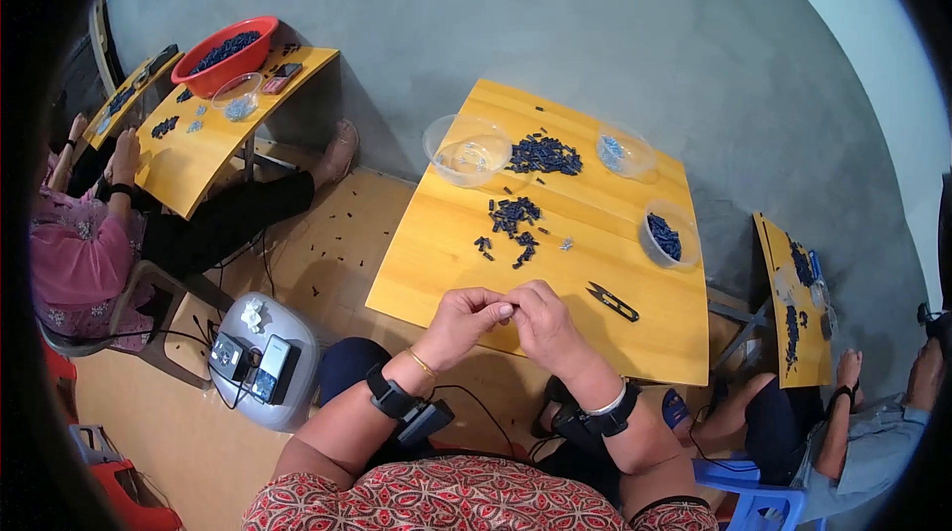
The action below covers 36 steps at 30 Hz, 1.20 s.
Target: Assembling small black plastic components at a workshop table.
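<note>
Touching left hand (462, 324), right hand (545, 329) curls.

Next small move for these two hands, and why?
Probably finish this pinch before reaching elsewhere: the left hand and right hand meet at the near edge of the table, anything pinched is too small to tell, and the dark pieces lie beyond, untouched.

The short-sleeved red top (436, 496) carries a pale, dark-outlined leaf-like pattern above dark navy legwear (354, 362), with a thin gold bangle (423, 363) and boxy black strap (390, 393) at the left wrist (407, 372), silvery bangle (607, 403) and black strap (615, 416) at the right.
</note>
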Tool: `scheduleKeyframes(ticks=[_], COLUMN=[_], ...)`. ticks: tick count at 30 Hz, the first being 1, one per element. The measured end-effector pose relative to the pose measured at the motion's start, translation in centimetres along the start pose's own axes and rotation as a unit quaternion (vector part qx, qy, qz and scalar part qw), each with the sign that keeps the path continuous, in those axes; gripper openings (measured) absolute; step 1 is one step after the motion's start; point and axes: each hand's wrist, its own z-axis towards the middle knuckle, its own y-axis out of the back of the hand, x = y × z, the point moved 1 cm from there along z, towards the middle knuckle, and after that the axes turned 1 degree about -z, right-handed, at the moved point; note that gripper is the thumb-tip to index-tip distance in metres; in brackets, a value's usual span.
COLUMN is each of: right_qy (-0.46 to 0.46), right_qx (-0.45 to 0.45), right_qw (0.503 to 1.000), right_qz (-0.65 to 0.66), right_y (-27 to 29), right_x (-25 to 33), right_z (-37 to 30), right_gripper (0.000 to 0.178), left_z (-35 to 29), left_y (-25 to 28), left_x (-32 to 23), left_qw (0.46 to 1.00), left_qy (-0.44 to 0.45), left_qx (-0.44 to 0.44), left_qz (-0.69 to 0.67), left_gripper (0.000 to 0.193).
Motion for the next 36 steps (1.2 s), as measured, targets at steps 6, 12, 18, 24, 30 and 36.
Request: scheduleKeyframes(ticks=[6,12,18,24,30,36], right_qy=[0.002,-0.153,-0.159,-0.178,-0.218,-0.176], right_qx=[0.011,-0.003,0.066,0.11,0.033,-0.002], right_qw=[1.0,0.98,0.966,0.953,0.961,0.98], right_qz=[0.02,-0.127,-0.193,-0.218,-0.164,-0.096], right_y=[2.1,5.3,4.3,3.4,5.1,5.2], right_x=[-0.8,-10.4,-12.5,-12.5,-13.3,-13.4], right_z=[-1.2,0.2,2.0,2.2,2.3,1.8], right_gripper=[0.016,0.013,0.013,0.01,0.007,0.011], left_z=[0.9,1.8,1.5,1.5,1.8,1.8], left_y=[-0.3,0.0,0.3,0.5,0.5,0.7], left_x=[0.1,1.6,1.8,1.7,1.7,1.8], left_qw=[0.991,0.998,0.996,0.995,0.995,0.996], left_qy=[0.104,0.014,0.002,0.0,0.0,0.002], left_qx=[0.065,0.054,0.083,0.088,0.088,0.083], left_qz=[-0.052,0.043,0.032,0.043,0.038,0.017], left_gripper=[0.01,0.008,0.006,0.006,0.007,0.007])
